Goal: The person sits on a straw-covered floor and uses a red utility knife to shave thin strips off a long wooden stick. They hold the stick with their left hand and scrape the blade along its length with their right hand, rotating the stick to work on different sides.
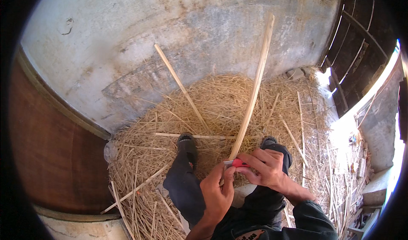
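A long pale wooden strip [255, 85] slants up and away from my hands toward the wall. My left hand [217, 192] is closed in a pinch at the strip's near end, thumb and fingertips pressed together. In my right hand [267, 167] is a red-handled utility knife [240, 163], the fingers wrapped round it. The knife's blade [228, 164] lies across the strip just beyond my left fingertips. The exact contact of blade and wood is partly hidden by my fingers.
Shavings and thin strips [212, 91] cover the floor around my shoes [187, 144]. A shorter wooden strip [180, 85] leans toward the stained wall [140, 32]. A brown panel [55, 151] stands at left; dark boards [359, 40] are at right, beside bright light.
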The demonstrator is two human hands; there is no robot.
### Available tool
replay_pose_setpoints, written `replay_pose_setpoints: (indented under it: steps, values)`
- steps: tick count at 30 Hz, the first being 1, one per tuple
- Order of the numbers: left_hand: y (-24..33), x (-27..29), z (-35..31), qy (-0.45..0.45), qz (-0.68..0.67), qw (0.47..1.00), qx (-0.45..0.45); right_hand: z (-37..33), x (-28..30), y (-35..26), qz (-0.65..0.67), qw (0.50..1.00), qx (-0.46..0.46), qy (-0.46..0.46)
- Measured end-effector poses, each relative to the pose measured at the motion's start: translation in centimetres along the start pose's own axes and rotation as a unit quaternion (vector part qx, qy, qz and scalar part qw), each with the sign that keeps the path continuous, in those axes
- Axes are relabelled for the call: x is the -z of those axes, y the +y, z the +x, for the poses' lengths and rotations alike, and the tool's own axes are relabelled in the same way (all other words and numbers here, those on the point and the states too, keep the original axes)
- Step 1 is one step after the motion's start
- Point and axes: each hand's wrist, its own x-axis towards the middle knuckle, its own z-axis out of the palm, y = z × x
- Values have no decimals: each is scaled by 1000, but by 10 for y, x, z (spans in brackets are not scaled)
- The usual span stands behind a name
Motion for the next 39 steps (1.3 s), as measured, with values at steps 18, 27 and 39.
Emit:
replay_pose_setpoints:
  steps: [18,27,39]
  values:
    - [-13,5,-38,-65,47,994,76,38,32,73,-71,972,-187,123]
    - [-28,15,-64,-84,51,989,112,55,38,139,-80,945,-258,185]
    - [-42,21,-41,-69,-112,973,191,42,35,104,-7,950,-312,8]
